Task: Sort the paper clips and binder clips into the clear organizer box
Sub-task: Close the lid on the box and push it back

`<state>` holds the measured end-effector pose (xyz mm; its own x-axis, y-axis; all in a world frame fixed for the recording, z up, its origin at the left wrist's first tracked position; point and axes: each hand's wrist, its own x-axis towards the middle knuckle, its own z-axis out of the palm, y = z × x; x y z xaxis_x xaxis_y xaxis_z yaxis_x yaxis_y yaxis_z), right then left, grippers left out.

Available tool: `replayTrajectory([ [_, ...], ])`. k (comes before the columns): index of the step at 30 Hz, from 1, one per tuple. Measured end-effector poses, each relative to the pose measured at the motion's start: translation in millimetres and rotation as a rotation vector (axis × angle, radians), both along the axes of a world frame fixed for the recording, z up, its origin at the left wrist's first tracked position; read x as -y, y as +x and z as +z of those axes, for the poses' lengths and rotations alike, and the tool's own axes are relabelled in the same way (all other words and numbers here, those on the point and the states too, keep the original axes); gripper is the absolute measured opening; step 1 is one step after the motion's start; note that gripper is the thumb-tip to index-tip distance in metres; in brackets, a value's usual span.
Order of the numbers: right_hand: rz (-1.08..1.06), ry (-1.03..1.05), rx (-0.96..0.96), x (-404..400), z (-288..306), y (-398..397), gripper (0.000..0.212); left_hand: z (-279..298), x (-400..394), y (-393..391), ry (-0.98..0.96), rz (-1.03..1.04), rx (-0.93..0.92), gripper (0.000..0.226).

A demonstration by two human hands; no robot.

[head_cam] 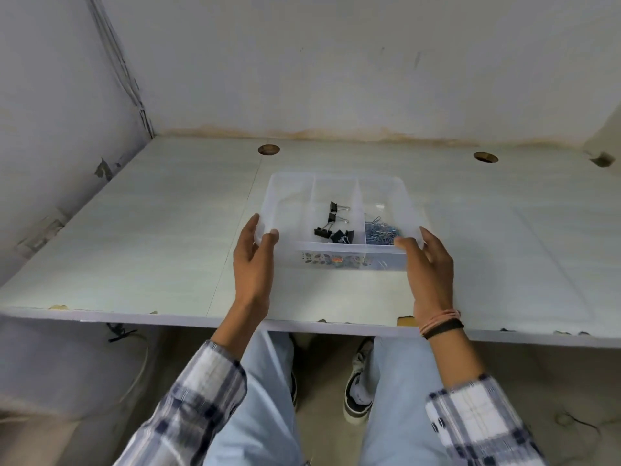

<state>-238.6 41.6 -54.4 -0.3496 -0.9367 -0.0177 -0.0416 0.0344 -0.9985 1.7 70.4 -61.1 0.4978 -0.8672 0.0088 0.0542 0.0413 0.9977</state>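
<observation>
The clear organizer box [339, 179] stands on the white table, divided into three long compartments plus a narrow front one. Several black binder clips [334, 223] lie in the middle compartment. A heap of blue paper clips [382, 231] fills the near end of the right compartment. The left compartment holds nothing. My left hand [253, 260] grips the box's near left corner, thumb over the rim. My right hand [428, 264] grips the near right corner the same way.
The white table [151, 237] has two round cable holes at the back [268, 149] [485, 157] and a chipped front edge [201, 319]. Walls close it in at the left and back. My legs and shoes show below the table.
</observation>
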Motion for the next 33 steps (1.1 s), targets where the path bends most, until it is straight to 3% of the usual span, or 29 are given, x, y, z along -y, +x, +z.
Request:
replayTrajectory([
  [13, 0.025, -0.072, -0.063, -15.7, -6.5, -1.1, 0.055, -2.9, -12.0, 1.6, 0.002, -0.004, 0.077, 0.051],
  [17, 0.061, -0.052, -0.135, -5.0, -5.8, -3.5, 0.063, 0.2, -3.4, 5.4, 0.007, -0.036, 0.079, 0.055],
  [20, 0.114, -0.04, -0.29, 4.0, -5.9, -13.8, 0.064, 1.4, -0.4, 6.3, 0.023, -0.045, 0.077, 0.055],
  [22, 0.07, -0.081, -0.41, 5.3, -6.8, -25.9, 0.049, 0.6, 0.0, 7.8, 0.021, -0.023, 0.068, 0.056],
  [25, -0.111, -0.156, -0.784, 9.6, -8.6, -48.2, 0.031, -1.0, -0.4, 7.5, -0.026, 0.074, 0.148, 0.053],
  [28, -0.111, 0.071, -1.071, 20.4, -9.6, -62.3, 0.036, 5.9, 2.2, 2.8, -0.135, 0.178, 0.293, 0.042],
  [30, -0.06, 0.177, -1.167, 24.3, -10.8, -64.9, 0.034, 12.8, 6.2, -0.9, -0.225, 0.201, 0.372, 0.037],
  [33, -0.048, 0.144, -1.169, 27.2, -10.2, -60.4, 0.024, 22.7, 10.8, -8.1, -0.308, 0.18, 0.444, 0.03],
])
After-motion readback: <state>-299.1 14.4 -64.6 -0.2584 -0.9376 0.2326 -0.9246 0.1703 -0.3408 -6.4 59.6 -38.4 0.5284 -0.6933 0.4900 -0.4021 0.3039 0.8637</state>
